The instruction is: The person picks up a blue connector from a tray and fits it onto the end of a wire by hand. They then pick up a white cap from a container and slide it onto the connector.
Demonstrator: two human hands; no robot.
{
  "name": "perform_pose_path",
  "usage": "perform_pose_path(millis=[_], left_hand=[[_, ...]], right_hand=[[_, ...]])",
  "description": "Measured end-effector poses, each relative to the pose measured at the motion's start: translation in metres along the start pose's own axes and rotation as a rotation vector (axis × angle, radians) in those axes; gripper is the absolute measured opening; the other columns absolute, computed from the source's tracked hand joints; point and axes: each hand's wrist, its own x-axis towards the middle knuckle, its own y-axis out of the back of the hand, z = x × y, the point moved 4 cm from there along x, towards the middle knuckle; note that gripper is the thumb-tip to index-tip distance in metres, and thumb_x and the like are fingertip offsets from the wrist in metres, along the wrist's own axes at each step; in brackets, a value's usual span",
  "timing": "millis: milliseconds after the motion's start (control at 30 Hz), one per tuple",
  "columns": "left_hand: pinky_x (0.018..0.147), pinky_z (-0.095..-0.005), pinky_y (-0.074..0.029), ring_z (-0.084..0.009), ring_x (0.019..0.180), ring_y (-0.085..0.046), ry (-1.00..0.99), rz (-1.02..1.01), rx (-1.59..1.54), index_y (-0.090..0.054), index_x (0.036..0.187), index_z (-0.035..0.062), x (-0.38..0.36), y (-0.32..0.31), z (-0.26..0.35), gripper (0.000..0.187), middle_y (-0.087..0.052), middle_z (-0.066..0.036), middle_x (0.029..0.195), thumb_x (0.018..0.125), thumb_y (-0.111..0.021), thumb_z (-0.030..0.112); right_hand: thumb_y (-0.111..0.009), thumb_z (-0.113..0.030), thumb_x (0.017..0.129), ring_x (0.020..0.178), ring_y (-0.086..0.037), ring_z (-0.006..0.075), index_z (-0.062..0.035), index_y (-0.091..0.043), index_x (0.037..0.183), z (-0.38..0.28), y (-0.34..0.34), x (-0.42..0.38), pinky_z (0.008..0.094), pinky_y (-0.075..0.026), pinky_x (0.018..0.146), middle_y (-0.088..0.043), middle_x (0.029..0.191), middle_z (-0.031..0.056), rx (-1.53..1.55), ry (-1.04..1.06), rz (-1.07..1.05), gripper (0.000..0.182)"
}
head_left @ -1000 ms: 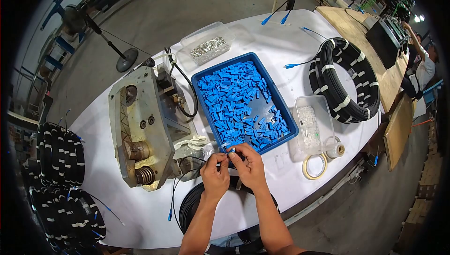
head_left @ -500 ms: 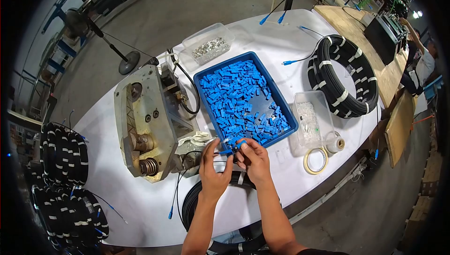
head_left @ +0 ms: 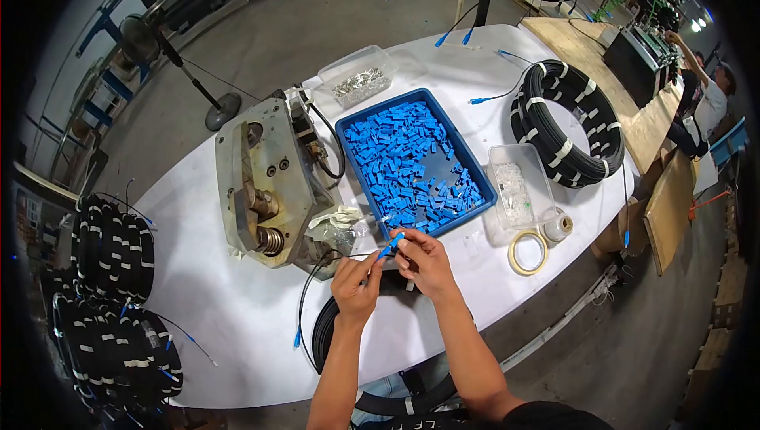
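Note:
My left hand [head_left: 356, 286] is closed in a pinch on the blue rear end of a black fiber optic cable. My right hand [head_left: 427, 265] pinches a blue connector housing [head_left: 398, 238] at the tip of that same cable end, so the two hands almost meet. Just beyond them lies a dark blue tray [head_left: 484, 200] holding a heap of loose blue connector housings [head_left: 404, 145]. Below the hands, a black cable coil [head_left: 322, 337] hangs over the table's near edge, partly hidden by my forearms.
A metal press [head_left: 273, 185] stands left of the tray. Clear boxes of small metal parts [head_left: 362, 84] and clear parts [head_left: 514, 193] flank it. A tape roll [head_left: 528, 253] and a large cable coil [head_left: 566, 125] sit right. Another person [head_left: 707, 106] works at the far right.
My left fingers, spread apart earlier, have closed on the cable end. Both hands have come together, with the blue connector now tilted up between them. The view has shifted slightly.

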Motion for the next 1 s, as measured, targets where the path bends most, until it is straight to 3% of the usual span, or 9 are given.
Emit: perform_pose_path(millis=[1000], left_hand=[[0.053, -0.0248, -0.031, -0.0104, 0.059, -0.039, 0.136, -0.028, -0.096, -0.073, 0.093, 0.0002, -0.0022, -0.0050, -0.0031, 0.017, -0.052, -0.002, 0.063, 0.076, -0.074, -0.003]], right_hand=[[-0.060, -0.008, 0.093, 0.058, -0.047, 0.0059, 0.0030, -0.062, 0.109, 0.0017, 0.0049, -0.0015, 0.0201, -0.033, 0.044, -0.055, 0.074, 0.0000, -0.014, 0.031, 0.084, 0.019]])
